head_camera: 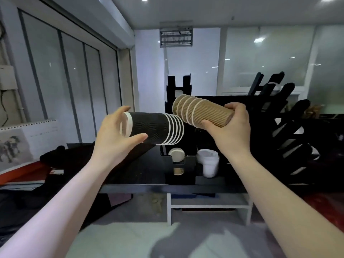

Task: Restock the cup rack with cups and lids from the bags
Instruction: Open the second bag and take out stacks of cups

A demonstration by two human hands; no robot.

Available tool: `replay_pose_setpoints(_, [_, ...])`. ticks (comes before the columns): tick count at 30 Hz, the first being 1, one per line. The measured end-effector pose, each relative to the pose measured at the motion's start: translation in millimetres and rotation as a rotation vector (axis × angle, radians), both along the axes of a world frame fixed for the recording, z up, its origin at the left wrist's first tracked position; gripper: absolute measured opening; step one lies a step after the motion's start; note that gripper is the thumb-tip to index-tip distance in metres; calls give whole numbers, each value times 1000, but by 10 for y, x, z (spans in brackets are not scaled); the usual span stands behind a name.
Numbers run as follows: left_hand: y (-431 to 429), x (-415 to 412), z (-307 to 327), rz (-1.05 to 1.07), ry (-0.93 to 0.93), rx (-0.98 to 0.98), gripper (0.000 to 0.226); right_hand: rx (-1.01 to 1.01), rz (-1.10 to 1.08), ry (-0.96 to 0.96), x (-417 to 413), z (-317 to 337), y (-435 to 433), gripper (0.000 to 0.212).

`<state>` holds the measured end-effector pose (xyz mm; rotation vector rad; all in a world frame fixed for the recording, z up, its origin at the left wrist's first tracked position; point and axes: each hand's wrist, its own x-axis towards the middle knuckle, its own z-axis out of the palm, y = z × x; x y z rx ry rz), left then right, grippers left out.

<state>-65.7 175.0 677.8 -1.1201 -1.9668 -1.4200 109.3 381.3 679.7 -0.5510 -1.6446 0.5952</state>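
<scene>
Two stacks in play. The left hand (115, 135) is wrapped round the base end of a black cup stack (150, 127), roughly seven white rims showing. The right hand (232, 123) grips the base of a brown ribbed stack (208, 112), about five rims. Both are held sideways, rim ends close together, and I can't tell if they touch. They block the middle of the black cup rack (171, 90) behind. Lower down there's one stack of white cups (208, 161), one small brown cup (178, 171) and one pale lid-like disc (176, 155). A slanted black holder (290, 131) sits to the right and a desk calendar (28, 138) far left.
</scene>
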Motion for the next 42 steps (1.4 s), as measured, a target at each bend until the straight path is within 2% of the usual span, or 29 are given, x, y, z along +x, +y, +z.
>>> replay_pose_setpoints(2, [59,15,-22,1,39,-25,79,10,-27,1,27,-14,-8,65])
replay_pose_setpoints(6, [195,-9,-81,-50,-13,76,76,49,-74,6,-54,7,-6,64])
replay_pose_setpoints(12, [246,-27,-52,-73,-46,84,72,97,-100,40,-177,50,11,65])
replay_pose_setpoints(20, [1,-231,72,-57,-210,267,65,23,-19,137,-91,-119,-111,66])
replay_pose_setpoints(26, [-54,-260,85,-7,-194,334,63,55,-10,157,12,-185,-268,72])
replay_pose_setpoints(31, [-2,-233,19,7,-182,322,67,150,-38,30,86,-221,-325,69])
replay_pose_setpoints(38, [100,-220,-54,-13,-199,323,69,268,17,-198,5,-129,-426,86])
replay_pose_setpoints(42, [119,-247,-79,-12,-189,318,71,317,53,-338,-177,-74,-426,78])
